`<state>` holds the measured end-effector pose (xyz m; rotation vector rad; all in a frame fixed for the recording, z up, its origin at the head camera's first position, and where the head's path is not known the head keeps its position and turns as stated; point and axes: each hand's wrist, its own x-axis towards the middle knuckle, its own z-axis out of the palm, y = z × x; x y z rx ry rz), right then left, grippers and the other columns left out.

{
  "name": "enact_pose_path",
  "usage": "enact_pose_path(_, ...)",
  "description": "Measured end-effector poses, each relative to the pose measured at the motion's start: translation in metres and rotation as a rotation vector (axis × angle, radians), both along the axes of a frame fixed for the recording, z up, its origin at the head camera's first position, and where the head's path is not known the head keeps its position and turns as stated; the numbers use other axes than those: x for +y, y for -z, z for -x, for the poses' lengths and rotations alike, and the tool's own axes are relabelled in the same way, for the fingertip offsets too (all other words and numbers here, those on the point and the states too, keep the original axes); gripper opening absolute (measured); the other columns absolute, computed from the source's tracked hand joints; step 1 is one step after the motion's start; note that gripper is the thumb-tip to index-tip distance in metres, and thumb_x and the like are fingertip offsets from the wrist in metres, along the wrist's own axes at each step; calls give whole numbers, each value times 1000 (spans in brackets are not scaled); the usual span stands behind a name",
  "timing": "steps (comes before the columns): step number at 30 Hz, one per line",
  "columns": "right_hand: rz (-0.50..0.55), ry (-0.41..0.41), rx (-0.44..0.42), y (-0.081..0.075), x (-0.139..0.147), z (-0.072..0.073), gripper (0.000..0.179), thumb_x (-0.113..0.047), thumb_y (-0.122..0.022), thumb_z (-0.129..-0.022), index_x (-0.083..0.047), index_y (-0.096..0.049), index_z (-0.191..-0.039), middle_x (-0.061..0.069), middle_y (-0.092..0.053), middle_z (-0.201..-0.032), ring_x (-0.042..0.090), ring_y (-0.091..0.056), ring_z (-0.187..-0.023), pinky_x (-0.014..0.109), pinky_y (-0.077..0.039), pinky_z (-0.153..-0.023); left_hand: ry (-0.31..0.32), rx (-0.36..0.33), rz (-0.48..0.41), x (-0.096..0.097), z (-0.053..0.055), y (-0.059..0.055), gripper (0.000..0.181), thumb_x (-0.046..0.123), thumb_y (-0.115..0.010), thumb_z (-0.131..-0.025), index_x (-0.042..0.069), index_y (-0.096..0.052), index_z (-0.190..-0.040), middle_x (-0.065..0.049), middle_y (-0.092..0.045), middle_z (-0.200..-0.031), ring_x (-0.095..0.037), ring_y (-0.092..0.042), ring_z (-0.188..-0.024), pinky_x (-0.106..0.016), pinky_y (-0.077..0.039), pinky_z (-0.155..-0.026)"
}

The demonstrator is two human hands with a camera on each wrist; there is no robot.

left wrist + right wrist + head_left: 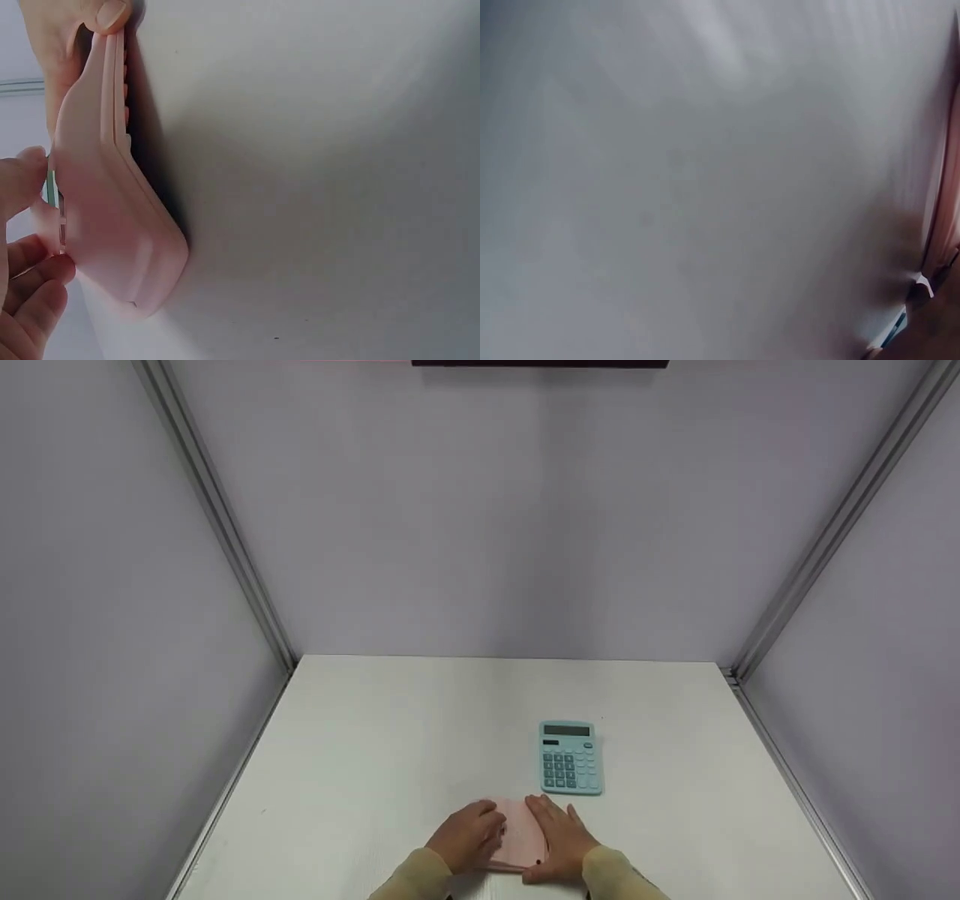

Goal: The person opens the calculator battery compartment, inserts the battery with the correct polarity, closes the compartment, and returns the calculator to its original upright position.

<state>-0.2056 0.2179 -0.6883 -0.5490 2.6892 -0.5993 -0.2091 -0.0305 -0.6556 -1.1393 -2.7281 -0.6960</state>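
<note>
A pink calculator lies face down on the white table, its keys turned toward the tabletop in the left wrist view. My right hand steadies its right end, fingers along the far side and thumb at the near corner. Over the left part of its back, my left hand has its fingers curled. Seen from the left wrist, the left thumb and fingers pinch a small pink cover standing at a slot in the calculator's back. Only a sliver of the pink casing shows in the right wrist view.
A light blue calculator lies face up just beyond my right hand. Grey panels enclose the white table at the back and both sides, with metal rails along the side edges.
</note>
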Motion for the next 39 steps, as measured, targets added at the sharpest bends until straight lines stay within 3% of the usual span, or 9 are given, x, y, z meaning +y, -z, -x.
enact_pose_path(9, 18, 10, -23, 0, -4, 0, 131, -84, -68, -53, -21, -15, -155, 1, -20, -159, 25, -13, -146, 60, -3, -114, 22, 111, 33, -1, 0, 1, 20, 22, -74, -85, 17, -69, -104, 4, -63, -105, -8, -62, -92, -25, -54, -82)
enact_pose_path(17, 12, 23, -13, 3, -5, 0, 132, -85, -67, -51, -24, -14, -155, -2, -19, -159, 22, -12, -146, 58, -3, -115, 4, 29, 43, -4, -4, 1, 21, 24, -73, -85, 18, -69, -104, 5, -62, -107, -10, -56, -99, -26, -51, -89)
enact_pose_path(22, 28, 15, 0, 3, -5, -1, 131, -85, -66, -52, -24, -13, -156, -1, -19, -159, 23, -12, -147, 59, -4, -115, 10, 39, 61, -4, -7, 0, 20, 22, -70, -88, 14, -69, -106, -1, -60, -109, -12, -57, -98, -27, -52, -86)
enact_pose_path(30, 4, 16, 5, -3, -7, -2, 132, -85, -66, -52, -22, -14, -156, 0, -19, -159, 24, -14, -146, 60, -5, -114, -13, 23, 148, -1, -6, -2, 22, 28, -67, -90, 19, -72, -110, 0, -66, -114, -13, -58, -96, -30, -53, -86)
enact_pose_path(35, 2, 17, 1, -3, -7, -3, 131, -85, -66, -53, -22, -14, -156, -1, -18, -160, 22, -13, -146, 59, -5, -115, -29, 29, 120, -1, -9, 3, 22, 27, -65, -91, 18, -72, -109, -2, -64, -114, -14, -57, -95, -31, -54, -85)
enact_pose_path(39, 0, 14, 10, -2, -7, -3, 130, -86, -65, -54, -23, -13, -156, -2, -18, -160, 22, -13, -146, 59, -6, -115, -43, 71, 96, 0, -11, 8, 20, 26, -64, -91, 17, -72, -107, -2, -61, -110, -13, -57, -92, -29, -54, -81)
